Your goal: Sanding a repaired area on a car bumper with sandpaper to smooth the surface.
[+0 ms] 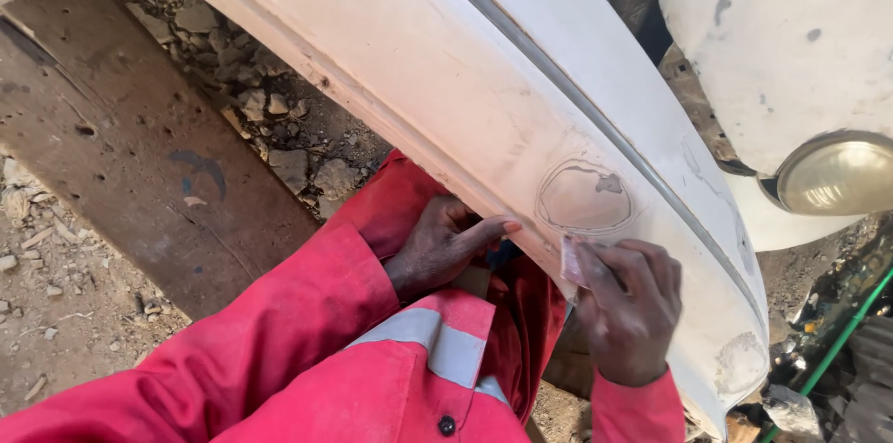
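A long white car bumper (446,62) runs from the upper left to the lower right, with a round sanded patch (584,197) on its face. My left hand (445,243) grips the bumper's lower edge, thumb resting on the panel. My right hand (631,308) presses a small folded piece of sandpaper (570,262) against the bumper just below the round patch. Both arms wear red sleeves with a grey reflective stripe (437,345).
A white car body with a round headlamp (837,173) stands at the upper right. A brown wooden board (130,145) lies on stony dirt ground at the left. A green hose (837,341) crosses the lower right.
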